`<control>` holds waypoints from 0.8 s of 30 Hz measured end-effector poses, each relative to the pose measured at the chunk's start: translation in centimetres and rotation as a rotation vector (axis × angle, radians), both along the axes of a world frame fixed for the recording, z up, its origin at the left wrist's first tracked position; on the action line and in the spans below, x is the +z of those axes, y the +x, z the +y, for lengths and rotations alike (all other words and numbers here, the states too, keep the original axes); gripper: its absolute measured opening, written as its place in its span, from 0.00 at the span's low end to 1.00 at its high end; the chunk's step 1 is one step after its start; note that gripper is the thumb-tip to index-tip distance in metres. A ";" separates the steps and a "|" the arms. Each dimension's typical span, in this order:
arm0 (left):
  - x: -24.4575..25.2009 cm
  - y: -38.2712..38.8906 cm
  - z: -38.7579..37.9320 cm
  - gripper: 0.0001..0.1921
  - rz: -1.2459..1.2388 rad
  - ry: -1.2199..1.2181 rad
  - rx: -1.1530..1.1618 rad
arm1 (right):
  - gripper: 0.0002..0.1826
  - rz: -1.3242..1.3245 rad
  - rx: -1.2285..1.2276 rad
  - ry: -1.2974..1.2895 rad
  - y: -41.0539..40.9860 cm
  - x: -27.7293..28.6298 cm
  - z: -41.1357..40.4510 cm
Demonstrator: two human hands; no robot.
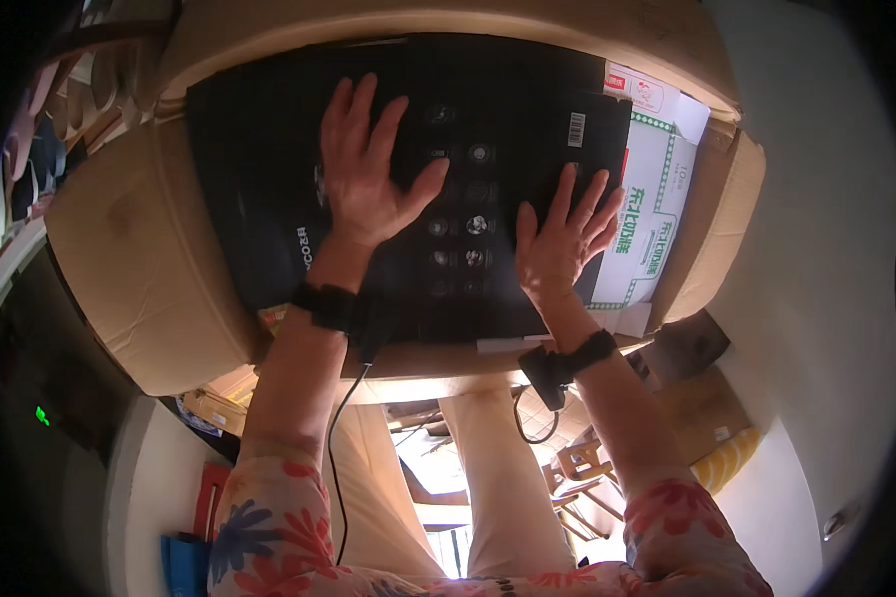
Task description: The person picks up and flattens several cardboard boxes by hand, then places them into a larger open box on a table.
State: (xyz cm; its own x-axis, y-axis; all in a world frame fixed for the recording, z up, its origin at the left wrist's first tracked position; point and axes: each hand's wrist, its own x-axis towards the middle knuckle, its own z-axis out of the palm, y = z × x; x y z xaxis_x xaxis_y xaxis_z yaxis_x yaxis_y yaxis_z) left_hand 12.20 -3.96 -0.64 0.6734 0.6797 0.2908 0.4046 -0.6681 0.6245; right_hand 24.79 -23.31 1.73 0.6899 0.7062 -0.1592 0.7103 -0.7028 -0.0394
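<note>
Flat black cardboard (388,298), printed with small round icons and a barcode, spans most of an open brown carton (149,254). My left hand (366,164) rests palm down on its left half, fingers spread. Over the right part lies my right hand (567,231), also palm down with fingers apart, near the edge of a white cardboard piece (649,216) with green print. That white piece sits along the carton's right side, partly covered by the black one. Neither hand grips anything. What lies beneath the cardboard is hidden.
Carton flaps stand out on the left and at the far side (448,15). Shelved items (75,97) are at the upper left. A white wall (806,261) rises on the right. A cable (332,448) hangs from my left wrist device. Wooden folding furniture (582,477) stands below.
</note>
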 end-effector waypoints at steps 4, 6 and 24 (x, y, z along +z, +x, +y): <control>0.9 0.7 0.0 0.29 0.124 0.109 -0.005 | 0.37 0.015 -0.052 -0.101 -0.1 -0.1 0.4; 1.7 0.9 -0.6 0.30 0.399 0.093 -0.012 | 0.37 0.050 -0.081 -0.132 -0.1 0.0 0.6; 1.8 -2.0 -3.2 0.30 0.593 0.126 -0.025 | 0.36 -0.003 -0.073 -0.016 -0.3 -0.5 0.4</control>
